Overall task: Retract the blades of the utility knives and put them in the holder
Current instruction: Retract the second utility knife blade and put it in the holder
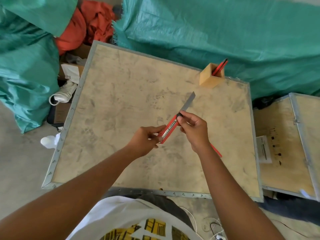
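Fingers of our right hand [194, 129] pinch the black slider end of a red utility knife [168, 129], while our left hand [147, 139] closes around its rear end. We hold the knife above the middle of the crate top [121, 101], tilted so that its grey blade [188, 102], fully out, points toward the far right corner. In that corner stands a wooden holder [208, 78], upright, with red knives in the holder [220, 66] leaning against its far side. We see a red strip of another knife [216, 150] lying on the crate top, mostly hidden under our right wrist. Green tarpaulin [207, 32] lies beyond the far edge, and a second crate [285, 144] sits beside the right edge.
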`<state>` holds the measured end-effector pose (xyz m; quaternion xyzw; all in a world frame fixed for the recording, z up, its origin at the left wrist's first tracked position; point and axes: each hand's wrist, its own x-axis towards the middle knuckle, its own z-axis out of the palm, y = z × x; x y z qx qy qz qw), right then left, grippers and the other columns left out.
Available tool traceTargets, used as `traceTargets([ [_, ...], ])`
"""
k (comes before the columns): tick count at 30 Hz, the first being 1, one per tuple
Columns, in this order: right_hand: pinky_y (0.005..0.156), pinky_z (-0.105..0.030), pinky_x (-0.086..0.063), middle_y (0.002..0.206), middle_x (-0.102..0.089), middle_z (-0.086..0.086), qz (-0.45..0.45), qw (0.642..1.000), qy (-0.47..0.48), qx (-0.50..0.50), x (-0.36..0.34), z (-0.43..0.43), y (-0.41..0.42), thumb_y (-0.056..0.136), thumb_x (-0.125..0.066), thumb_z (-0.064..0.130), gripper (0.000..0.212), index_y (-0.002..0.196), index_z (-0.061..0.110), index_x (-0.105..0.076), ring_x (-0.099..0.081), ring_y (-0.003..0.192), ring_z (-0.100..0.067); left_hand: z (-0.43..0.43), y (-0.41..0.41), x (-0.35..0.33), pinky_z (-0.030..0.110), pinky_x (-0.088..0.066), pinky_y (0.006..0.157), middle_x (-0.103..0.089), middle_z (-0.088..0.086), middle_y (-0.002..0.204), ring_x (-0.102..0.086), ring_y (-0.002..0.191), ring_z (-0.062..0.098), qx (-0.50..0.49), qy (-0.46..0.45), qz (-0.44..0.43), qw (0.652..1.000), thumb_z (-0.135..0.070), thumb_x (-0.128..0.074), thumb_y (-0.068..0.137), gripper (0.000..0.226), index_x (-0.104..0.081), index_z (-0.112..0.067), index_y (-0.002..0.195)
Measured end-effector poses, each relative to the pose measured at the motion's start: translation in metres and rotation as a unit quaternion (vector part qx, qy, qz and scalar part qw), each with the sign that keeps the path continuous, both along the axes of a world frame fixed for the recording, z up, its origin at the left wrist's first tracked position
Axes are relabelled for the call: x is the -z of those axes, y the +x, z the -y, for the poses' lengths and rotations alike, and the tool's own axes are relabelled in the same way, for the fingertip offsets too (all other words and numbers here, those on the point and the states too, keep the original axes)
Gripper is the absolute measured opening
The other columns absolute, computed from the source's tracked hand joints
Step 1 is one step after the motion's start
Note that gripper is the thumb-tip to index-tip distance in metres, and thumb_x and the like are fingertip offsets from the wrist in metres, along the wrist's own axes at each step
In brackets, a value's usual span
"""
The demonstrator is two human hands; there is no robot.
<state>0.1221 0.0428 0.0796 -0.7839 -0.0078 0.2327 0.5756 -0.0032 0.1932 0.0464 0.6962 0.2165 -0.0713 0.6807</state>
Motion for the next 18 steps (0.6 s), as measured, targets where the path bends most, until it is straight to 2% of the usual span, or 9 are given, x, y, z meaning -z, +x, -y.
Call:
traceTargets([
  [4,0.072,-0.018,-0.058,0.105,-0.078,0.000,0.022,0.999,0.013,-0.031,-0.023,0.005,0.017,0.093,-0.071,0.014,0.028,0.121,0.018,-0.073,-0.071,0.085,-0.003,0.014,0.011,-0.028,0.031,-0.064,0.071,-0.074,-0.015,0.101,-0.072,0.081,0.014,-0.005,-0.078,0.036,0.996,0.009,-0.064,0.086,0.048,-0.065,-0.018,0.126],
  [8,0.077,-0.022,-0.061,0.110,-0.077,-0.001,0.038,0.997,0.042,-0.059,-0.043,0.014,0.027,0.094,-0.070,0.013,0.028,0.122,0.015,-0.072,-0.075,0.094,-0.011,0.028,0.020,-0.041,0.036,-0.064,0.075,-0.076,-0.004,0.099,-0.067,0.074,0.014,-0.043,-0.081,0.063,0.994,0.009,-0.062,0.088,0.048,-0.066,-0.022,0.125],
  [11,0.080,-0.027,-0.063,0.109,-0.078,-0.003,0.057,0.990,0.036,-0.128,-0.053,0.025,0.035,0.092,-0.072,0.009,0.027,0.118,0.014,-0.074,-0.076,0.095,-0.013,0.039,0.030,-0.053,0.035,-0.063,0.077,-0.075,0.012,0.109,-0.070,0.085,0.022,-0.081,-0.091,0.079,0.989,0.008,-0.061,0.089,0.043,-0.067,-0.018,0.123],
  [13,0.079,-0.026,-0.062,0.106,-0.078,0.001,0.077,0.983,0.024,-0.167,-0.058,0.034,0.040,0.091,-0.072,0.009,0.025,0.115,0.016,-0.076,-0.075,0.095,-0.012,0.047,0.041,-0.061,0.036,-0.063,0.078,-0.075,0.012,0.109,-0.071,0.090,0.024,-0.106,-0.094,0.084,0.986,0.010,-0.058,0.090,0.041,-0.068,-0.013,0.123],
  [16,0.091,-0.025,-0.057,0.105,-0.077,0.011,0.133,0.968,0.004,-0.213,-0.069,0.048,0.056,0.091,-0.073,0.011,0.023,0.112,0.019,-0.077,-0.072,0.102,-0.007,0.062,0.058,-0.075,0.037,-0.063,0.078,-0.075,0.009,0.107,-0.072,0.094,0.023,-0.136,-0.096,0.091,0.982,0.011,-0.056,0.091,0.040,-0.067,-0.011,0.123],
  [18,0.096,-0.022,-0.053,0.110,-0.076,0.007,0.172,0.952,-0.017,-0.253,-0.080,0.059,0.070,0.090,-0.074,0.012,0.023,0.112,0.017,-0.078,-0.070,0.104,-0.005,0.073,0.070,-0.083,0.039,-0.062,0.080,-0.075,0.011,0.110,-0.072,0.096,0.023,-0.141,-0.098,0.104,0.980,0.009,-0.057,0.091,0.039,-0.067,-0.011,0.124],
])
